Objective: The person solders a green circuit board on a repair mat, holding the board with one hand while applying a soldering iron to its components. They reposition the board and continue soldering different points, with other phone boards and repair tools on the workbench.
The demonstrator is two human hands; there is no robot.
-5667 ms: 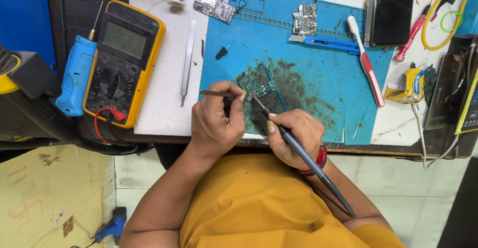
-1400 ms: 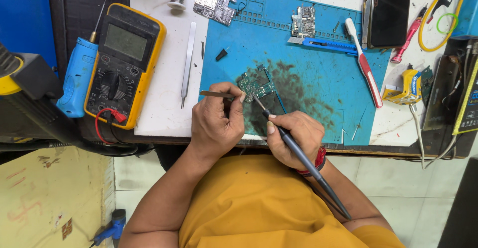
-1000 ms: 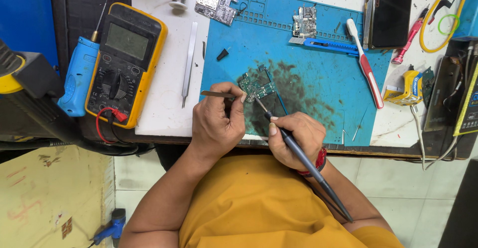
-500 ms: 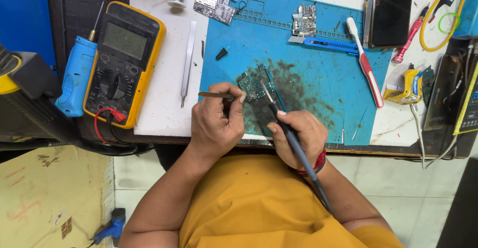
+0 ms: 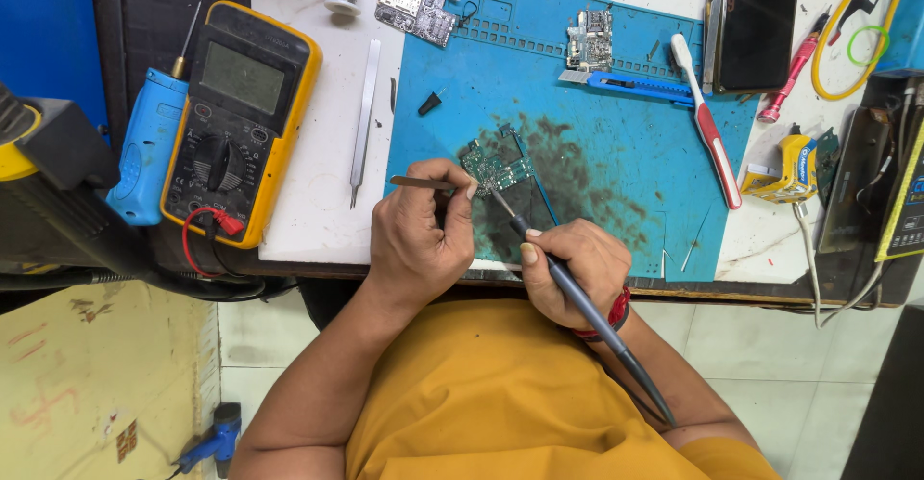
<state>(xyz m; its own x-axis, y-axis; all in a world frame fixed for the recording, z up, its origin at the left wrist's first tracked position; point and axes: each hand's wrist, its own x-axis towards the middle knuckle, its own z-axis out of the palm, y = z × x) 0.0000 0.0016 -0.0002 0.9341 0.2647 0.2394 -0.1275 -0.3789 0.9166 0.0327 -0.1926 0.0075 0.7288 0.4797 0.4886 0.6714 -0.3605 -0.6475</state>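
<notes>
We see a small green circuit board [image 5: 496, 166] lying on the blue work mat [image 5: 616, 124], at a dark, sooty stain near the mat's front edge. The left hand [image 5: 423, 234] is curled into a loose fist just beside the board, thumb and forefinger pinched on thin metal tweezers [image 5: 421, 182] that stick out to the left. The right hand [image 5: 573, 263] is closed in a pen grip around a slim dark soldering iron [image 5: 587, 311]; its fine tip meets the board, and the handle slants back over the wrist toward the yellow shirt [image 5: 500, 398].

Farther out on the mat lie two bare metallic boards [image 5: 416, 6], a blue utility knife [image 5: 635, 85] and a white-and-red toothbrush [image 5: 707, 124]. On the white bench [image 5: 308, 210] to the left we see long steel tweezers [image 5: 364, 104], a yellow-cased multimeter [image 5: 241, 119] with a round dial, and a blue plastic tool [image 5: 144, 148].
</notes>
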